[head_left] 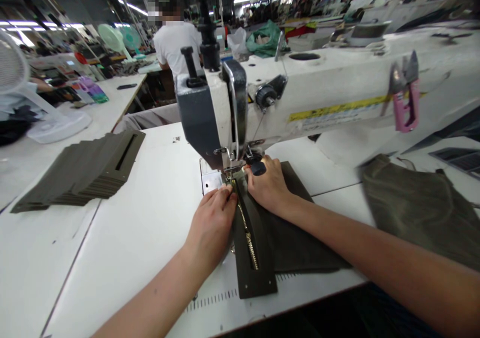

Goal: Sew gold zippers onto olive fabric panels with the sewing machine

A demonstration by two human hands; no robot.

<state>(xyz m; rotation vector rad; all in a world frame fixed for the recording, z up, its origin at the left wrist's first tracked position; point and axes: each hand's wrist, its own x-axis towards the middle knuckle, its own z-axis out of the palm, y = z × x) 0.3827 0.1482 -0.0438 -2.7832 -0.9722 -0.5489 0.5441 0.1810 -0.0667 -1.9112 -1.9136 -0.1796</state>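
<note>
A dark olive strip [258,286] with a long slot lies under the sewing machine's needle area [229,170]. A brass zipper [243,217] shows in the slot, its pull about midway along. My left hand [214,217] has its fingers and thumb drawn together on the strip's left edge, just in front of the presser foot. Close to the foot on the other side, my right hand [268,185] presses on the work with bent fingers, partly behind a dark machine knob [258,168]. Beneath my right forearm spreads a larger olive fabric piece [296,250].
A fanned stack of slotted olive strips [80,168] lies on the left. Pink-handled snips [407,95] hang on the machine arm [337,85]. More olive fabric [416,203] rests at right. A white fan [56,120] stands far left; a person [176,43] is beyond the machine.
</note>
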